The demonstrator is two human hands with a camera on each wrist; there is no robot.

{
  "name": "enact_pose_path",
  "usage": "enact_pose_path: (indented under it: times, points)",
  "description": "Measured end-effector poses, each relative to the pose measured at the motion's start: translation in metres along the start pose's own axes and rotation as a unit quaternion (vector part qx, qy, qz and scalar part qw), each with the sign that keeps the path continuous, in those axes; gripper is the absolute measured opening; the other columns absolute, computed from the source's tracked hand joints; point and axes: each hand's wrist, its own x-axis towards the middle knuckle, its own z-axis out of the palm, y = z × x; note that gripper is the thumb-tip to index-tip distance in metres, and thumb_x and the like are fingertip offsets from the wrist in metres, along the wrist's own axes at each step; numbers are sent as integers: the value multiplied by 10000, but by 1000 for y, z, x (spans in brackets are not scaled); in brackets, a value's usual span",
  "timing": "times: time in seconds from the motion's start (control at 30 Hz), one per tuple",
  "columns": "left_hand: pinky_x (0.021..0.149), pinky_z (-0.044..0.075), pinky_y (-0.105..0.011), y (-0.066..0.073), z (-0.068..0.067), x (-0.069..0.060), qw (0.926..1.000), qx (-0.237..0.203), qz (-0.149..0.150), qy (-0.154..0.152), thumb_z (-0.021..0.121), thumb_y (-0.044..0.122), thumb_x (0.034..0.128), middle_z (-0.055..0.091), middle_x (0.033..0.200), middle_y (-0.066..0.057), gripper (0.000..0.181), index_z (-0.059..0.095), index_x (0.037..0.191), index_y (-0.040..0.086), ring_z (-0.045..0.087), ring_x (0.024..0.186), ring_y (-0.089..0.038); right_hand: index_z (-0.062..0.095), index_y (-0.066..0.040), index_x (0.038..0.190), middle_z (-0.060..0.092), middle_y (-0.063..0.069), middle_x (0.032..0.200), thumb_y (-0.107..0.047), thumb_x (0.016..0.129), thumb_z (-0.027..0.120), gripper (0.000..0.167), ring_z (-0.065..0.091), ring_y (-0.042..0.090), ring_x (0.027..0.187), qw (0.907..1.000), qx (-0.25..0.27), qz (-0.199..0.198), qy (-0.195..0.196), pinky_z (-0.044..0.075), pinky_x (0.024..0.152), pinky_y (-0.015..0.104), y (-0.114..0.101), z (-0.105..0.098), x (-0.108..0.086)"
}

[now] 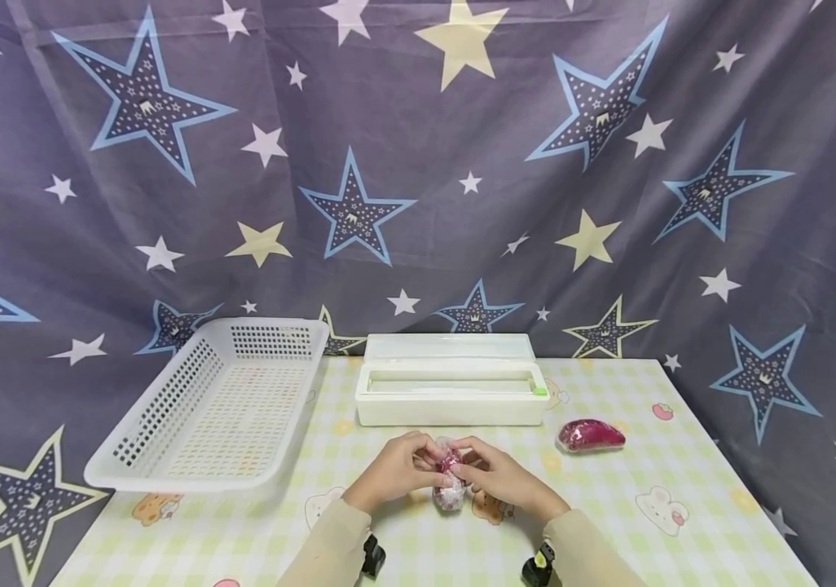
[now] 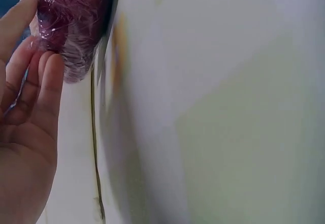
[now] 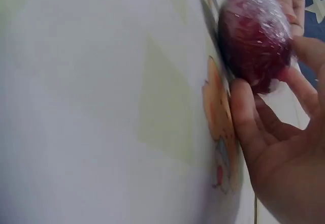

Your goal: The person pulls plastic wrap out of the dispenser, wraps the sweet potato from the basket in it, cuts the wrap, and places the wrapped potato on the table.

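Observation:
Between both hands, a dark red, rounded vegetable (image 1: 451,477) wrapped in crinkled cling film sits upright just above or on the table; its exact kind cannot be told. My left hand (image 1: 401,470) pinches it from the left with thumb and fingers. From the right, my right hand (image 1: 508,477) holds it the same way. In the left wrist view, shiny film bunches at the end of the wrapped vegetable (image 2: 76,21). The right wrist view shows the wrapped vegetable (image 3: 254,38) with fingertips against its side and lower end.
Behind the hands stands a long white cling film box (image 1: 451,410) with its lid raised. A second dark red, film-wrapped vegetable (image 1: 591,435) lies to the right. A white perforated basket (image 1: 191,481) stands at the left on the checked tablecloth (image 1: 594,538).

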Motion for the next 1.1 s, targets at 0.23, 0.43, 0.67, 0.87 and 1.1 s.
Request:
enact_pose_path:
  times: [0.23, 0.43, 0.67, 0.87, 1.1]
  points:
    - [914, 535, -319, -2, -1, 0, 9987, 421, 279, 13, 874, 326, 778, 597, 1098, 38, 253, 705, 936, 223, 577, 1043, -167, 328, -77, 1547, 489, 172, 1400, -405, 985, 639, 722, 557, 311, 1161, 9992, 33, 304, 262, 490, 949, 512, -3, 1, -1]
    - [989, 500, -315, -2, -4, 1, 9990, 381, 242, -72, 880, 355, 763, 605, 1200, 26, 367, 671, 1013, 186, 572, 1150, -182, 436, -62, 1506, 496, 132, 1422, -386, 982, 653, 653, 525, 345, 1245, 9993, 57, 115, 363, 445, 1020, 559, 0, 3, 0]
    - [984, 502, -387, -2, -6, 3, 9980, 591, 208, -104, 850, 422, 785, 623, 1185, 80, 590, 663, 1294, 190, 588, 1099, -152, 630, -84, 1345, 585, 30, 1222, -308, 942, 722, 470, 572, 223, 1120, 9954, -425, -414, 753, 475, 1029, 395, -6, 3, 3]
    - [976, 504, -366, -2, -5, 5, 9979, 622, 166, -97, 847, 427, 786, 606, 1106, 100, 523, 715, 1236, 196, 584, 1048, -163, 722, -118, 1212, 614, -15, 1094, -260, 944, 723, 304, 600, 174, 1025, 9913, -799, -572, 876, 518, 949, 283, -7, 2, 2]
    - [985, 488, -338, 2, -3, 7, 9959, 852, 301, -16, 871, 422, 747, 605, 1084, 101, 546, 724, 1214, 180, 578, 1019, -114, 771, -167, 1032, 603, -26, 1068, -228, 946, 720, 117, 593, 171, 1013, 9907, -722, -724, 902, 530, 889, 294, -8, 2, 0]
